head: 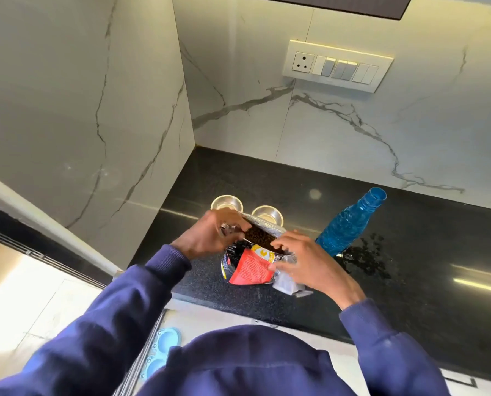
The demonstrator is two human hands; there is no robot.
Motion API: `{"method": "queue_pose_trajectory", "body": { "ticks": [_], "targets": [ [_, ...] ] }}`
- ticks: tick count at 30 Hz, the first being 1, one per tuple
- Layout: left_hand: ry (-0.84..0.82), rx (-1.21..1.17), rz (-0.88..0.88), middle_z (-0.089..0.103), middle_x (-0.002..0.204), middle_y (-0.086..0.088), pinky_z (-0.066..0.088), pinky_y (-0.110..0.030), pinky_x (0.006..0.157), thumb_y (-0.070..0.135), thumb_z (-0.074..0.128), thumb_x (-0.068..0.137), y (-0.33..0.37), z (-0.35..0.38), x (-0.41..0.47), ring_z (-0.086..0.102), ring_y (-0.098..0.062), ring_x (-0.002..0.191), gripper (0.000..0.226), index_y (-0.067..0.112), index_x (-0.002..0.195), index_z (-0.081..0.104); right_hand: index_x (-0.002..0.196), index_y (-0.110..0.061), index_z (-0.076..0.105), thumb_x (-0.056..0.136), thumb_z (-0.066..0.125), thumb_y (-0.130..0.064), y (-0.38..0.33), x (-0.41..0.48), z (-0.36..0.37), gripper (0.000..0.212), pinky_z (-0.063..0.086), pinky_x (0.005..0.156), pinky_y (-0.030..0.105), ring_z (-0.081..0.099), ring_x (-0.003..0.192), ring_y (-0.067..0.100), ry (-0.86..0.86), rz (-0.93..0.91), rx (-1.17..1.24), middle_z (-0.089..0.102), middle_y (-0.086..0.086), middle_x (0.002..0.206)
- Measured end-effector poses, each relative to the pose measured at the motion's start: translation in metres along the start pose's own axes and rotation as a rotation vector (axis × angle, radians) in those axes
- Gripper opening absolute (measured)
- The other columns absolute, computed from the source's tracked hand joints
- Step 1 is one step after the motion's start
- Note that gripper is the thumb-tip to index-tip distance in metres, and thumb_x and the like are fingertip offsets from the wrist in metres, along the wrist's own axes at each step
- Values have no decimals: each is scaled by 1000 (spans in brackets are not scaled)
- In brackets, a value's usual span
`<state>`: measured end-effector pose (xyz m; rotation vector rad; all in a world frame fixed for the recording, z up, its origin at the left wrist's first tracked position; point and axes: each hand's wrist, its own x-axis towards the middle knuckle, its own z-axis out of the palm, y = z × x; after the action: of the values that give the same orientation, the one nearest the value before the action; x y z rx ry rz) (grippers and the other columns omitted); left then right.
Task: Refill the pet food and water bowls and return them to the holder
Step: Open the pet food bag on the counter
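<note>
A red, black and silver pet food bag [248, 268] stands on the black counter [410, 267], its mouth pulled wide with brown kibble showing inside. My left hand [210, 232] grips the bag's left upper edge. My right hand [304, 264] grips its right edge. Just behind the bag stand two small steel bowls, the left bowl [226, 202] and the right bowl [267, 214], both partly hidden by the bag and my left hand. A blue plastic water bottle [350, 221] without a cap stands to the right. The light blue bowl holder [161, 350] lies on the floor, lower left.
Marble walls close the corner behind and to the left of the bowls. A switch panel [335, 65] sits on the back wall. The counter's front edge runs just below the bag, with pale floor tiles at lower left.
</note>
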<state>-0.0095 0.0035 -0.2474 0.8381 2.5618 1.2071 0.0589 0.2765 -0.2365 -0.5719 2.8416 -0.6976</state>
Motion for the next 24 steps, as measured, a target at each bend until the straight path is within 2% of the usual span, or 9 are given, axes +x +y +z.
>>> {"method": "queue_pose_trajectory", "body": {
  "ticks": [2, 4, 9, 12, 14, 16, 18, 21, 24],
  "targets": [
    [-206, 349, 53, 60, 140, 0, 48, -34, 110, 27, 81, 85, -2, 2, 0, 53, -14, 133, 52, 20, 134, 66, 141, -15, 55, 82, 77, -53, -4, 3, 7, 74, 38, 114, 31, 49, 126, 12, -145, 0, -249, 57, -3, 134],
    [-256, 501, 65, 56, 144, -1, 41, -37, 117, 29, 80, 84, 0, 3, 1, 46, -17, 138, 58, 21, 138, 62, 140, -15, 55, 81, 78, -53, -4, 5, 13, 73, 39, 112, 33, 50, 124, 15, -161, 3, -346, 57, -2, 132],
    [-242, 690, 149, 64, 131, -1, 40, -43, 117, 25, 72, 87, 4, 8, 3, 54, -20, 131, 38, 20, 124, 65, 112, -19, 63, 85, 81, -26, -4, 7, 23, 33, 51, 91, 34, 55, 94, 11, -21, -36, -271, 61, -7, 103],
    [-183, 648, 148, 71, 116, 0, 48, -41, 106, 17, 65, 88, -3, 15, 0, 65, -20, 113, 22, 20, 110, 67, 99, -23, 60, 88, 72, -9, -6, 6, 29, 22, 51, 69, 33, 57, 79, 12, 69, -36, -211, 54, -11, 93],
    [-147, 568, 150, 70, 102, -2, 56, -40, 89, 13, 57, 93, -5, 19, -5, 67, -21, 93, 10, 16, 98, 65, 94, -22, 55, 85, 63, 5, -5, 6, 38, 29, 53, 63, 37, 62, 74, 19, 112, -32, -176, 63, -6, 92],
    [-109, 504, 151, 65, 89, -3, 55, -43, 71, 12, 51, 97, -9, 24, -11, 62, -22, 75, 13, 14, 86, 60, 91, -21, 50, 76, 60, 16, -5, 6, 51, 41, 55, 56, 41, 64, 64, 23, 215, -53, -147, 68, 1, 81],
    [-30, 494, 150, 62, 85, -3, 54, -45, 63, 11, 53, 96, -16, 32, -17, 58, -24, 68, 14, 15, 83, 57, 92, -18, 54, 66, 61, 23, -5, 4, 65, 49, 56, 50, 34, 63, 57, 21, 324, -106, -145, 69, 3, 74],
    [142, 482, 168, 60, 77, -2, 50, -38, 55, 3, 61, 88, -25, 46, -26, 56, -24, 63, 16, 14, 78, 56, 91, -13, 65, 64, 63, 19, -6, 3, 83, 42, 52, 46, 29, 60, 55, 17, 390, -174, -229, 66, 0, 71],
    [252, 391, 111, 55, 77, -2, 42, -28, 62, -8, 65, 77, -24, 57, -33, 50, -21, 67, 24, 13, 71, 55, 83, -11, 70, 82, 54, 8, -3, 5, 96, 25, 48, 50, 29, 57, 57, 18, 500, -219, -323, 61, 0, 71]
  ]
}}
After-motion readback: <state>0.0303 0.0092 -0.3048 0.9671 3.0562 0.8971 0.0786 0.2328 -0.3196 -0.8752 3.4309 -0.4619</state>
